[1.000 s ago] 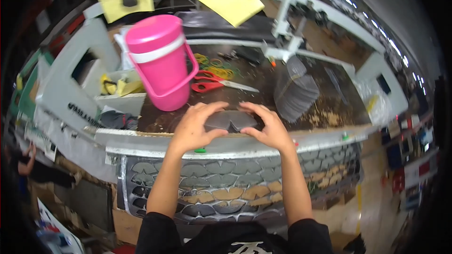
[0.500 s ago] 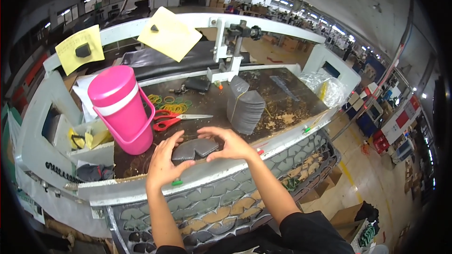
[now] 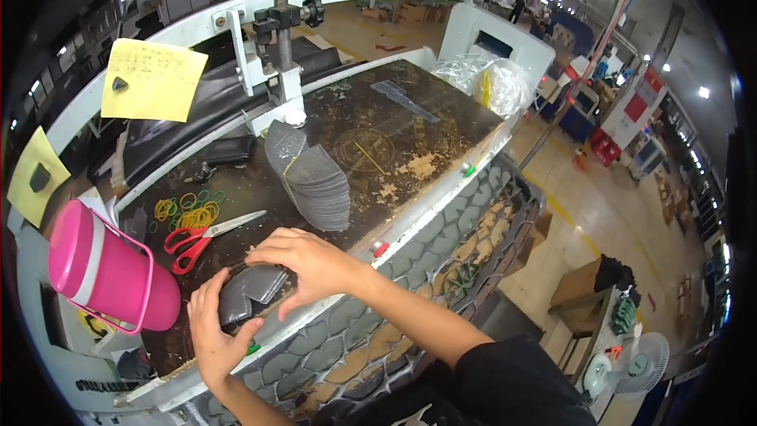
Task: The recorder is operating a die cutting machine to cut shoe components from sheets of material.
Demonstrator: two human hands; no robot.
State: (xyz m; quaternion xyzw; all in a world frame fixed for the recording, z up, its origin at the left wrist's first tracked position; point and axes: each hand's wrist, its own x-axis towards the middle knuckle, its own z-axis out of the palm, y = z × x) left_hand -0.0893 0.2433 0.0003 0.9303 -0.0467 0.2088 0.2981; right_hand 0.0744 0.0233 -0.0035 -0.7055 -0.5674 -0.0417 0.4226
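Pressing in from both sides, the left hand (image 3: 211, 330) and the right hand (image 3: 309, 262) have a small stack of dark grey cut pieces (image 3: 248, 290) squeezed between them at the near edge of the worktable (image 3: 394, 134). The left hand cups the stack's near-left end, thumb up against its side and fingers curled beneath and behind. The right hand arches over the top and far-right end, fingers spread and bent down onto the upper piece. Neither hand is fully closed; both are part-curled and clamped on the stack.

These pieces look thin, flat and flexible, like sheet material for shoe parts, so the stack is probably light but apt to slide or fan out. Holding it by its edges, with pressure on opposite ends, seems the safest way to keep the layers squared.

Just beyond the hands lie red-handled scissors (image 3: 206, 236) and a scatter of coloured rubber bands (image 3: 189, 211). A pink jug (image 3: 106, 270) lies tilted to the left. Farther back stands a taller fanned stack of grey pieces (image 3: 311, 176), near a white clamp post (image 3: 282, 55). Yellow notes (image 3: 154, 80) hang on the rail behind.
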